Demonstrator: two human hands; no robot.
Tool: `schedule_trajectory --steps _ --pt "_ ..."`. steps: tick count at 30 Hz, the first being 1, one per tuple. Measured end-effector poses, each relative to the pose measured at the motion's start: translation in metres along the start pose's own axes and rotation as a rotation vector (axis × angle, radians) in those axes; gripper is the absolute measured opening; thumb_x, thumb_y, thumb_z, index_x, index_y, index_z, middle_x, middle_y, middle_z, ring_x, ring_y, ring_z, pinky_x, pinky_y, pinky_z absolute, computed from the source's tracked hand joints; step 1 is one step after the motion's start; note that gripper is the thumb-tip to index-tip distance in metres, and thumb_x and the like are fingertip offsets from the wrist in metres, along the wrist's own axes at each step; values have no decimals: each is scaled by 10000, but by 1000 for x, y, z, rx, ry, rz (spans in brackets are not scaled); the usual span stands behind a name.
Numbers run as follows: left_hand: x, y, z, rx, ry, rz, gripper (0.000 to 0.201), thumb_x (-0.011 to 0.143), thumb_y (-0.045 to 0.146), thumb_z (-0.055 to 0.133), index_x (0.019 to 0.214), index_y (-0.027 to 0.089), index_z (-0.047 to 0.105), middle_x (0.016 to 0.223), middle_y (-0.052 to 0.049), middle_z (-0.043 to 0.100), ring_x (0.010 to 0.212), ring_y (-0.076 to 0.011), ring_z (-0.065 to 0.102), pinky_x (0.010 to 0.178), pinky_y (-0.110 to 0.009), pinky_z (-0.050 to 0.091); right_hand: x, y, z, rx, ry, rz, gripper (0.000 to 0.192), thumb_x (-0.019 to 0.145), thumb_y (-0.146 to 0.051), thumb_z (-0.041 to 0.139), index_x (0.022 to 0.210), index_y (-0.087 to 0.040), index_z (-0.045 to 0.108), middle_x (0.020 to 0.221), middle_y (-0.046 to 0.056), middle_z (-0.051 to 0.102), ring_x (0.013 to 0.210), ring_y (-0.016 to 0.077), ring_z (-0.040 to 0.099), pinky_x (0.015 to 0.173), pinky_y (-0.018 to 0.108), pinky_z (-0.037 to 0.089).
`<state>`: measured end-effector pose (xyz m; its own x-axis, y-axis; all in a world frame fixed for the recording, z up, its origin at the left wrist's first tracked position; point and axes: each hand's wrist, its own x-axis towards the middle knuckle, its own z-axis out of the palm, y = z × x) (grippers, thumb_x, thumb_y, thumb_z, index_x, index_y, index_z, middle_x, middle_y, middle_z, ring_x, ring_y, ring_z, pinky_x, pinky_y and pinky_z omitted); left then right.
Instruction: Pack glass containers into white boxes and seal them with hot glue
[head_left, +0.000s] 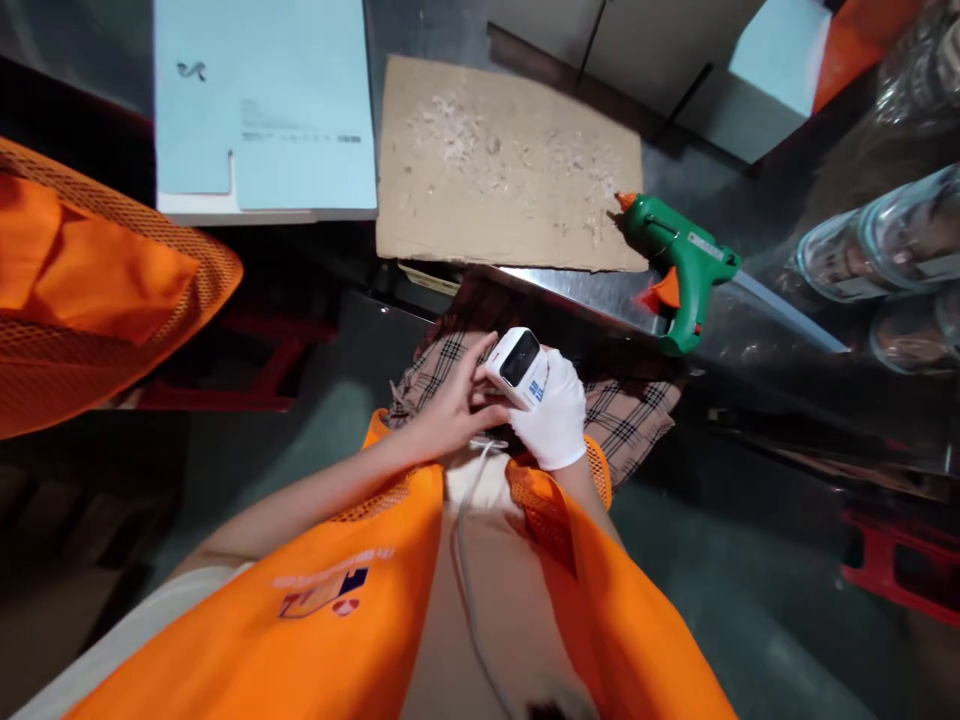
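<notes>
A small white power bank (534, 392) with a dark display and blue lettering is held up over my lap. My right hand (553, 412), in a white glove, is wrapped round its right side. My bare left hand (463, 400) grips its left side, with the fingers at the upper edge and the thumb below. A grey-white cable (465, 545) runs down my front from a small white piece just under the hands. Whether the cable is joined to the power bank is hidden.
Ahead, a glue-marked cardboard sheet (510, 165) lies on the metal bench. On its right rests a green glue gun (686, 255) with a glue stick at its back. Pale blue boxes (300, 90) stand left, wrapped rolls (885, 235) right. An orange-vested person (97, 280) is at the left.
</notes>
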<state>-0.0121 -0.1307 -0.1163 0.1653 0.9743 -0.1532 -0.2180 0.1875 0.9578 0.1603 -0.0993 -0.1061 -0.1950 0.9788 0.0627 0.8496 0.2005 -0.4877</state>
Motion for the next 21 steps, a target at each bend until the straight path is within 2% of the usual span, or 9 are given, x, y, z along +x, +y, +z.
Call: schedule_trajectory --steps 2,5,7,9,10,12,14,17,21 --pt "7 0 18 -21 50 42 889 890 618 766 1617 261 400 1615 -160 513 1398 -291 593 1120 -381 534 -1 -3 -2 -19 14 50 664 792 -437 755 1349 -129 565 1194 192 698 1077 384 681 957 525 566" --pt "13 4 23 -63 80 6 817 901 625 753 1567 235 486 1498 -133 630 1306 -274 654 1070 -347 551 -3 -4 -14 58 0 112 730 765 -357 752 1425 -123 543 1268 211 680 1166 411 660 1034 580 539" --pt "15 7 19 -118 73 -69 851 853 641 797 1538 218 521 1332 -115 726 1120 -251 728 910 -314 601 -7 -1 -27 269 -72 135 829 741 -353 784 1496 -154 504 1367 199 646 1252 396 635 1100 574 517" --pt "18 9 14 -187 96 -151 829 816 677 811 1459 202 592 1157 -90 776 931 -220 746 725 -271 595 -14 6 -39 629 -212 187 888 749 -415 826 1539 -209 475 1426 160 630 1286 349 636 1091 511 544" --pt "18 10 12 -228 118 -184 795 803 696 811 1394 193 637 1086 -78 784 867 -205 738 666 -252 576 -19 11 -43 832 -300 232 890 765 -471 837 1542 -235 473 1414 138 645 1255 322 659 1040 469 575" --pt "20 11 9 -299 177 -219 717 779 714 820 1244 182 703 990 -57 781 800 -179 716 616 -224 546 -27 18 -45 1173 -462 340 866 799 -591 822 1531 -269 488 1306 105 709 1058 267 732 830 379 623" --pt "20 11 7 -326 235 -218 667 768 703 832 1172 184 718 951 -43 770 763 -157 693 597 -205 521 -33 22 -40 1344 -553 428 828 814 -677 791 1481 -258 537 1131 86 759 779 206 728 591 293 562" --pt "19 10 3 -267 286 -182 672 792 668 815 1270 214 685 967 -36 759 744 -158 677 566 -202 497 -33 20 -25 1323 -528 472 762 808 -668 810 1393 -232 593 1012 63 764 574 139 634 441 244 462" --pt "17 5 -6 -188 322 -135 647 826 555 776 1371 240 627 1122 -45 739 882 -189 701 630 -224 548 -24 12 -7 1185 -419 489 644 786 -580 848 1280 -231 626 1024 33 752 528 99 568 434 253 504"
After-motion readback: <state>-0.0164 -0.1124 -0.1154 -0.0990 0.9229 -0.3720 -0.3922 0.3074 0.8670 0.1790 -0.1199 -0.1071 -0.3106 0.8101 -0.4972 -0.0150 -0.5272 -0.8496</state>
